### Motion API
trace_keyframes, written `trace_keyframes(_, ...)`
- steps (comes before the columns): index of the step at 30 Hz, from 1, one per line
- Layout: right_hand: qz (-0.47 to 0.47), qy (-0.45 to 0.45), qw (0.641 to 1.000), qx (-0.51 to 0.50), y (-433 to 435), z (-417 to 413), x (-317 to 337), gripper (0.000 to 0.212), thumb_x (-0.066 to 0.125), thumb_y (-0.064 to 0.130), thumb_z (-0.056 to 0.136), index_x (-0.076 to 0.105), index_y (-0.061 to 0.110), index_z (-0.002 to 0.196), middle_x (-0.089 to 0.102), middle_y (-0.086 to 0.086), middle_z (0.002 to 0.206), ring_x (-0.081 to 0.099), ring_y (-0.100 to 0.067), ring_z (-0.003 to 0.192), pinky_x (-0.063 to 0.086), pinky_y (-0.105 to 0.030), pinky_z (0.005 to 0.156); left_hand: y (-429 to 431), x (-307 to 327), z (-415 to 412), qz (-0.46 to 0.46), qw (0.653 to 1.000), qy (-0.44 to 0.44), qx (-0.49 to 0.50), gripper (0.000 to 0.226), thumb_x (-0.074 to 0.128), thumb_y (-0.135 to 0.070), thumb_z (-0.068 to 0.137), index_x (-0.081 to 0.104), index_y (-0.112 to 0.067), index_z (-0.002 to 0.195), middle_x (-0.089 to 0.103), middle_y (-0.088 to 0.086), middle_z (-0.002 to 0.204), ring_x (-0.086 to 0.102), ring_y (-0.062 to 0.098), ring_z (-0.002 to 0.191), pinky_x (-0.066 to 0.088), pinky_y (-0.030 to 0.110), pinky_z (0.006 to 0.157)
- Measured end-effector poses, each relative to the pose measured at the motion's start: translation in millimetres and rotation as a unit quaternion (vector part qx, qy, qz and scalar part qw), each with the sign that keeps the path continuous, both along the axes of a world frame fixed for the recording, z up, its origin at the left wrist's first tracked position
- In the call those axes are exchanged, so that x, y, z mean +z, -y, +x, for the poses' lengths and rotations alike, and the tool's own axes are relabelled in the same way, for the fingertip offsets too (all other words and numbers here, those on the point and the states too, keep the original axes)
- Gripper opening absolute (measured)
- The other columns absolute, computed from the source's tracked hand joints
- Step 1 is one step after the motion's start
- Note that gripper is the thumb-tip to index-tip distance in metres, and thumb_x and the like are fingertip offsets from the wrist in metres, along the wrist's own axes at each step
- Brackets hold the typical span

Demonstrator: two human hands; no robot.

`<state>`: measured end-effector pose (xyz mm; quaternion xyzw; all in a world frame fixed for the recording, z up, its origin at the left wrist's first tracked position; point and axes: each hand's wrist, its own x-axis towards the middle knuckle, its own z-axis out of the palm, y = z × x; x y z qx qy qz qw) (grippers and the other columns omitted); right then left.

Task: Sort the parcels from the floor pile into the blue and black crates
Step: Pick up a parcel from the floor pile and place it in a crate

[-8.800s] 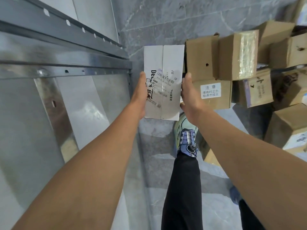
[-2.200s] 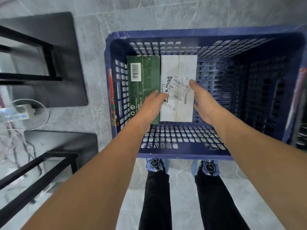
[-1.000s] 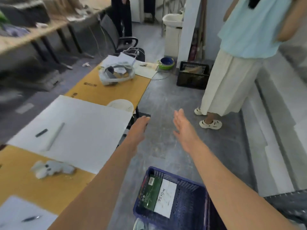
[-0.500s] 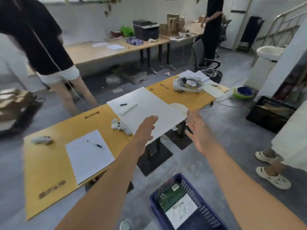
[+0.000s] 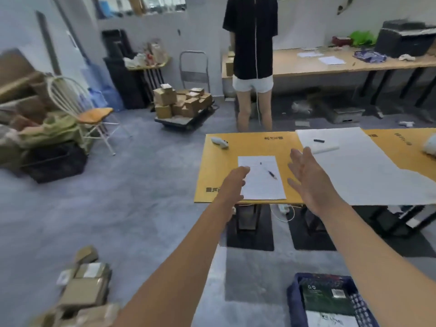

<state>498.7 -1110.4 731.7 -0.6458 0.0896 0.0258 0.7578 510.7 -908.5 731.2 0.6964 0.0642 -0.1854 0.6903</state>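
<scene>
Two hands reach out ahead of me, and neither holds anything. My left hand (image 5: pixel 232 182) shows against the near edge of the yellow bench (image 5: pixel 247 142), its fingers (image 5: pixel 243 171) loosely bent and close together. My right hand (image 5: pixel 309 182) is just to the right of it, palm turned left, fingers (image 5: pixel 296 156) straight and spread.

The parcel pile (image 5: pixel 82 291) lies on the floor at the near left, well apart from both hands. The blue crate (image 5: pixel 292 300) sits on the floor at the near right, under my right forearm. A green parcel (image 5: pixel 323 300) and a white parcel (image 5: pixel 330 320) lie flat inside it, touching, the white one nearer to me.

On the bench, between the two hands, a sheet of paper (image 5: pixel 262 185) carries a pen (image 5: pixel 271 173). Beyond the bench's far edge stands a person in a black top (image 5: pixel 250 43). To the left of them is a trolley (image 5: pixel 181 102) stacked with cardboard boxes.
</scene>
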Motion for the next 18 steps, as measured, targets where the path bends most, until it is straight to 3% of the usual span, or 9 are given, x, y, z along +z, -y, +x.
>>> trace_keyframes(9,-0.016,-0.032,0.985,0.172,-209.0,-16.9,-21.9,0.069,0.032,0.067,0.105,0.032,0.03,0.163,0.032,0.021,0.166,0.033,-0.005,0.15,0.032,-0.038,0.116,-199.5,-25.0,-83.5,0.004,0.987,-0.027,0.16,0.03,0.051,-0.048,0.103,0.056,-0.029,0.126,0.055,-0.005,0.136,0.053,0.015,0.126,0.046,0.043,0.103)
trace_keyframes(18,-0.051,-0.037,0.934,0.351,-380.1,-57.6,-47.1,0.076,0.032,0.073,0.102,0.025,0.032,0.165,0.028,0.022,0.167,0.032,-0.004,0.15,0.031,-0.042,0.121,-343.8,-58.8,-185.4,-0.009,0.944,-0.053,0.325,0.034,0.051,-0.045,0.103,0.055,-0.027,0.132,0.053,0.0,0.141,0.055,0.018,0.125,0.047,0.045,0.103)
